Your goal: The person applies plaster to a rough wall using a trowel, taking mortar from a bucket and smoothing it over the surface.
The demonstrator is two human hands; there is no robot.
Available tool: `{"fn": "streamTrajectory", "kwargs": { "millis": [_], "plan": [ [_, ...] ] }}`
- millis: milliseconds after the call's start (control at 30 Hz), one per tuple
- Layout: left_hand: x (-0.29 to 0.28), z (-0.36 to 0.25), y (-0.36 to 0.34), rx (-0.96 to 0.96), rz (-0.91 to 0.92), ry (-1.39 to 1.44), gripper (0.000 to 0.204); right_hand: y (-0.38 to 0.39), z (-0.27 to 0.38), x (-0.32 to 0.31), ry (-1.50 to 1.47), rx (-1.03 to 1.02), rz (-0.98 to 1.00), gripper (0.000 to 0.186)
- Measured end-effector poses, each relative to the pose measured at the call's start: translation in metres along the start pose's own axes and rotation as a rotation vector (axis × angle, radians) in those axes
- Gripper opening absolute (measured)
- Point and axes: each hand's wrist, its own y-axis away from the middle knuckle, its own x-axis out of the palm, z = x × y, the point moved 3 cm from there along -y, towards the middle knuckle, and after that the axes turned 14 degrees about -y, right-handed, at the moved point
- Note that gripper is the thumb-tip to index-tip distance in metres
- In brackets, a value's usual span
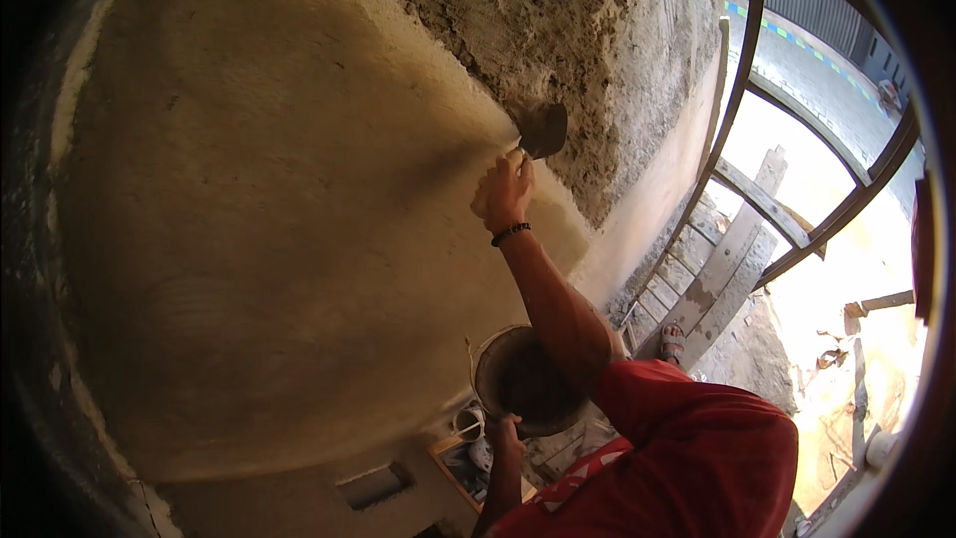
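My right hand (506,189), with a dark beaded bracelet at the wrist, grips a trowel (548,132). Its dark blade is at the wall, along the border between smooth plaster (249,199) and rough, crumbly wall (538,20). Lower down, my left hand (506,430) is closed on the near rim of a round bucket (484,371). The bucket's inside is dark, so its contents are hard to make out. My right forearm passes over the bucket's right side and hides part of it.
Wooden planks (732,259) form a walkway at the right, where a sandalled foot (673,342) stands. A dark frame (757,105) rises beside it. Below the bucket are a wooden-edged box (453,468) and a recess (374,485) in the wall.
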Motion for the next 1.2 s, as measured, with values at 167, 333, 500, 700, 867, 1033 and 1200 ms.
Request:
{"fn": "streamTrajectory", "kwargs": {
  "millis": [167,333,500,700,867,1033,1200],
  "plan": [
    [0.003,0.012,-0.010,-0.150,0.008,0.032,0.080,-0.007,0.011,0.028,0.122,-0.135,0.062,0.017],
    [0.000,0.054,-0.059,-0.008,0.189,-0.215,0.078,0.013,0.015,0.051,0.112,-0.091,0.076,0.018],
    [-0.001,0.019,-0.013,-0.068,0.296,-0.171,0.073,0.026,0.027,0.070,0.169,-0.128,0.190,0.018],
    [0.002,-0.002,0.025,-0.204,0.114,-0.037,0.075,0.071,0.065,0.103,0.029,0.025,0.289,0.024],
    [0.007,0.013,-0.006,-0.091,0.099,0.086,0.082,0.120,0.134,0.128,-0.170,-0.250,0.400,0.033],
    [0.001,-0.009,0.026,0.091,0.119,0.119,0.069,0.130,0.197,0.125,-0.001,-0.898,0.418,0.056],
    [0.010,0.014,0.000,0.052,0.080,0.074,0.070,0.115,0.200,0.121,0.042,-1.143,0.377,0.062]
  ]
}}
